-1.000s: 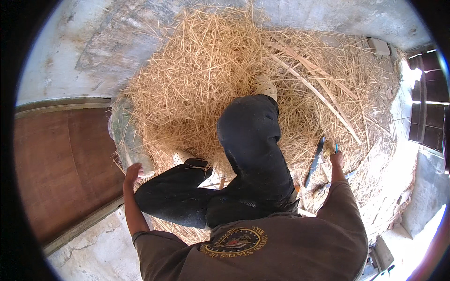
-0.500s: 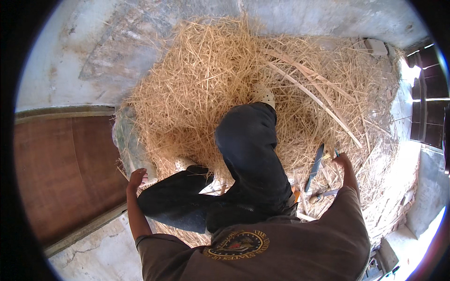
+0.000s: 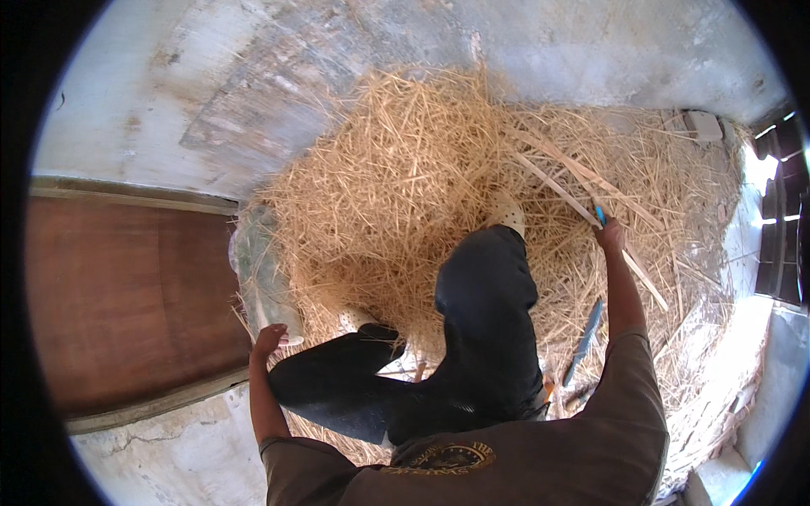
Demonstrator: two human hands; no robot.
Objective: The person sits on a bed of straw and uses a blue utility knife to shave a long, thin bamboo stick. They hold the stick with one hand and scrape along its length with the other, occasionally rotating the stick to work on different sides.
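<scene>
Right hand (image 3: pixel 613 236) is shifted farther off, from beside dark blade (image 3: pixel 584 341) to long pale strip (image 3: pixel 648 283); small blue object (image 3: pixel 600 216) is carried along. Blue object appears gripped by right fingers, jutting out at far side; whether strip is touched cannot be told. Left hand (image 3: pixel 272 339) is held near left, beside greenish bundle (image 3: pixel 256 253); finger state unclear. Blade is left on straw (image 3: pixel 396 177), near right. Work seems turned toward strip.

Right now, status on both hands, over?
Left hand near left knee, grip unclear. Right hand gripping blue object above straw. Pale strip passes behind right hand.
</scene>
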